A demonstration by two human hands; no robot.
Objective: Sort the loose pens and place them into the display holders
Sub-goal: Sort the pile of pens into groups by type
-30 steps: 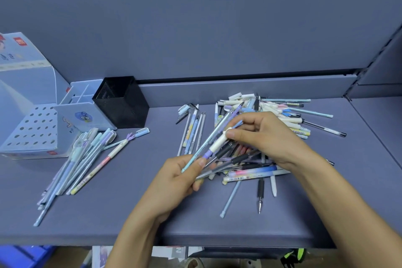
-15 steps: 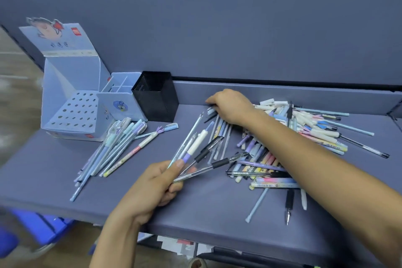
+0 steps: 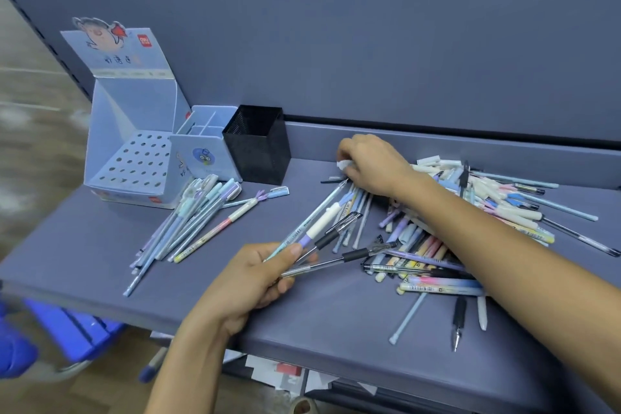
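My left hand (image 3: 255, 279) grips a fan of several pens (image 3: 322, 228), among them a white-and-purple one and black-grip ones, their tips pointing up and right. My right hand (image 3: 373, 161) reaches across to the back of the shelf and pinches a small white pen cap (image 3: 343, 164). A big pile of loose pens (image 3: 470, 212) lies under and right of my right forearm. A sorted bunch of pastel pens (image 3: 188, 222) lies to the left. Behind it stand the blue perforated display box (image 3: 134, 158), a blue divided holder (image 3: 205, 158) and a black mesh cup (image 3: 258, 144).
The grey shelf (image 3: 84, 255) ends in a front edge close to my left wrist, and a low ledge runs along its back. A blue crate (image 3: 74, 329) sits on the floor below left. Papers lie under the shelf.
My right hand left the pile's middle and reached to the back left, where it now pinches a white cap. The view swung left. My left hand still holds its pens.
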